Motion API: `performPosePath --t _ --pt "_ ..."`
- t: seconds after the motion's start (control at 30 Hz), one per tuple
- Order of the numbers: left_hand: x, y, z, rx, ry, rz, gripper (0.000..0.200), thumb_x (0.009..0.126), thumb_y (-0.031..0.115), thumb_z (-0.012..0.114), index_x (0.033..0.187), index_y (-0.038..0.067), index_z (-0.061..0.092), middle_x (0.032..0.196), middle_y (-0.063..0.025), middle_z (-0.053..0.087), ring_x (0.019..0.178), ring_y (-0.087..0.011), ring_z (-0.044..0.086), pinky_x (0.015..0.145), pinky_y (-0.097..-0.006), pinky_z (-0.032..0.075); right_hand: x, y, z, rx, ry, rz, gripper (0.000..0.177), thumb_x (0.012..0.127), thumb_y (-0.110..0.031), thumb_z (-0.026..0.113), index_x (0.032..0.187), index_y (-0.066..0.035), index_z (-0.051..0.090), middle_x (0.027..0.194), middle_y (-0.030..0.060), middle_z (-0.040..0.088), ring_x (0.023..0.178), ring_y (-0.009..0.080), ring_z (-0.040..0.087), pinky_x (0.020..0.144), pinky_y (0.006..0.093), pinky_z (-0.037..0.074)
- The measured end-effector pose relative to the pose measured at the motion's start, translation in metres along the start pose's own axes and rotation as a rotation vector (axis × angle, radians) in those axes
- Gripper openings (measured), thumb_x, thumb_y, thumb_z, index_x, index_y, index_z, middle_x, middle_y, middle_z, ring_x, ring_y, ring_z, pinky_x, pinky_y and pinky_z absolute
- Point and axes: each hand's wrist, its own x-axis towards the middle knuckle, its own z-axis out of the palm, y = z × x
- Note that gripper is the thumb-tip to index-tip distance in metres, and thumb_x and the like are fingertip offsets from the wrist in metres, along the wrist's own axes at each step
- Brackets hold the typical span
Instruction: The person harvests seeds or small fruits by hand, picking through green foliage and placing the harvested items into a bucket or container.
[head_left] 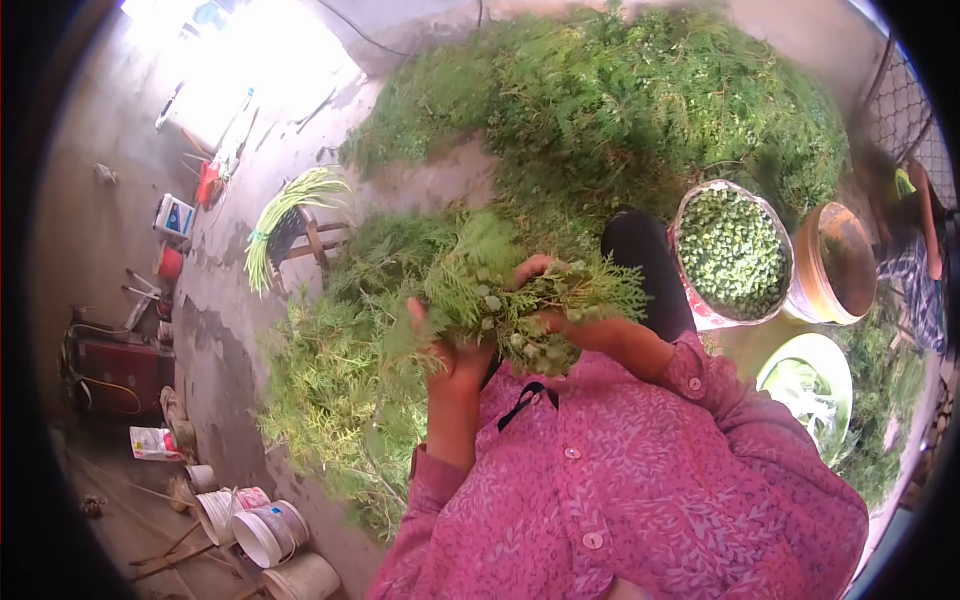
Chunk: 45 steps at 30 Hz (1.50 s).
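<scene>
A leafy conifer branch, which looks like arborvitae, is held up in front of my chest and bears small green cones. My left hand grips it from the left side, thumb up, with its fingers partly hidden by the foliage. From the right, my right hand closes around the cone-bearing part of the branch, its fingers partly covered by leaves. Close by on the right stands a bucket filled with small green cones.
Cut branches form a large heap at the back, and more branches lie at the left. An orange-rimmed bucket and a pale green basin stand right. A small stool holds long green stems. White buckets lie lower left.
</scene>
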Motion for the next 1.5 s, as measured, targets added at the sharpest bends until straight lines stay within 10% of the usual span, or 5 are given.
performPosePath --t 0.37,0.6,0.83,1.17,1.5 --pt "0.03 0.011 -0.05 0.177 0.307 0.157 0.036 0.088 0.038 0.047 0.107 0.007 0.054 0.101 -0.008 0.06 0.091 -0.0232 0.058 0.082 -0.0388 0.048 -0.016 0.004 -0.055 -0.047 0.184 0.438 0.047 0.073 -0.007 0.063 0.118 -0.002 0.048 0.11 0.0101 0.055 0.096 0.0167 0.055 0.085 0.0275 0.045" --pt "0.04 0.006 -0.063 0.219 0.227 0.137 0.039 0.082 0.045 0.055 0.105 0.013 0.053 0.096 -0.0017 0.06 0.083 -0.0163 0.058 0.05 -0.0257 0.041 0.01 -0.064 -0.038 -0.235 0.144 0.244 0.019 0.076 -0.009 0.062 0.093 0.001 0.06 0.085 0.005 0.061 0.077 0.0103 0.056 0.069 0.0231 0.046" --pt "0.039 0.002 -0.054 0.196 0.197 0.083 0.043 0.082 0.047 0.054 0.108 0.012 0.052 0.1 -0.0033 0.059 0.087 -0.0188 0.057 0.061 -0.0306 0.044 0.03 -0.019 0.01 -0.698 -0.005 0.044 0.021 0.07 -0.014 0.064 0.085 0.0 0.058 0.074 0.0177 0.057 0.07 0.0327 0.057 0.063 0.0377 0.045" --pt "0.031 -0.005 -0.031 0.104 0.039 0.106 0.048 0.086 0.047 0.046 0.106 0.004 0.054 0.101 -0.0099 0.059 0.088 -0.0239 0.057 0.08 -0.0373 0.047 0.031 -0.005 0.015 -0.761 -0.079 -0.012 0.02 0.067 -0.014 0.063 0.082 -0.002 0.058 0.074 0.017 0.057 0.072 0.0337 0.057 0.064 0.0406 0.045" --pt "0.031 -0.002 -0.024 0.229 0.058 0.11 0.034 0.091 0.033 0.044 0.105 0.003 0.054 0.097 -0.01 0.059 0.081 -0.0189 0.057 0.071 -0.0319 0.049 0.017 -0.017 0.04 -0.3 -0.175 0.217 0.008 0.071 -0.003 0.057 0.077 -0.002 0.053 0.063 0.0031 0.052 0.059 0.005 0.047 0.051 0.024 0.039"
